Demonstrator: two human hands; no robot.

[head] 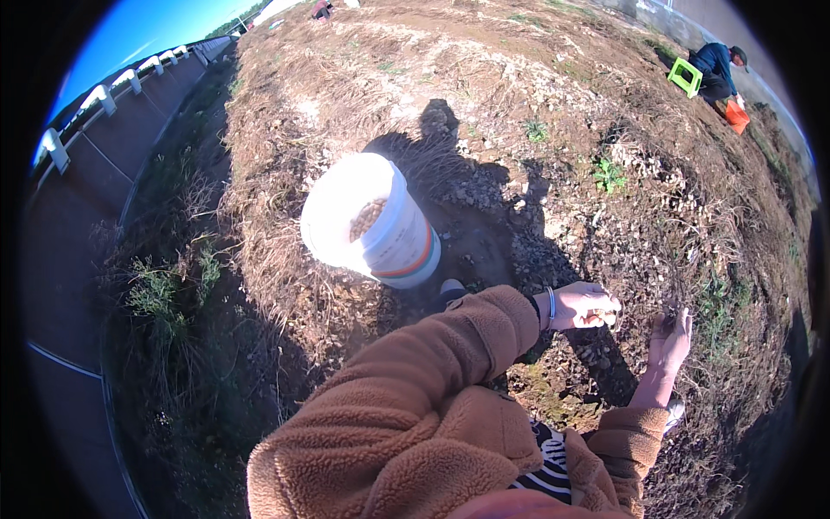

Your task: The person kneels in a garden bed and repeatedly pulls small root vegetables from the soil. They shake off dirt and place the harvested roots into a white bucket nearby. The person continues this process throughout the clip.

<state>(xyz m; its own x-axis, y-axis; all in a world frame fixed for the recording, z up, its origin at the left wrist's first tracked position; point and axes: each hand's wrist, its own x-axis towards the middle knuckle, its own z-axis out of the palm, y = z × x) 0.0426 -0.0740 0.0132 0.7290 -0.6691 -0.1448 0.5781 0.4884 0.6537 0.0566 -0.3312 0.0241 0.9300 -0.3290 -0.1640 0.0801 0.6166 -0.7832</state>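
My left hand (579, 307), with a silver bangle at the wrist, is curled around small pale tan pieces that look like peanut pods (604, 316). Just to its right, my right hand (671, 338) is raised over the dry plant litter, thumb and fingers apart, with nothing clearly seen in it. Dry, broken stalks and leaves (642, 285) lie around both hands. A white plastic bucket (405, 250) with orange and green bands stands beyond my left forearm, tilted in the view. Inside it are many tan pods (368, 219), partly hidden by the rim.
A person (713, 68) crouches at the upper right beside a bright green plastic stool (685, 77) and an orange container (736, 117). Another person (321, 9) is far off. A long low wall (97, 165) borders the left side. Green weeds (608, 175) grow among the litter.
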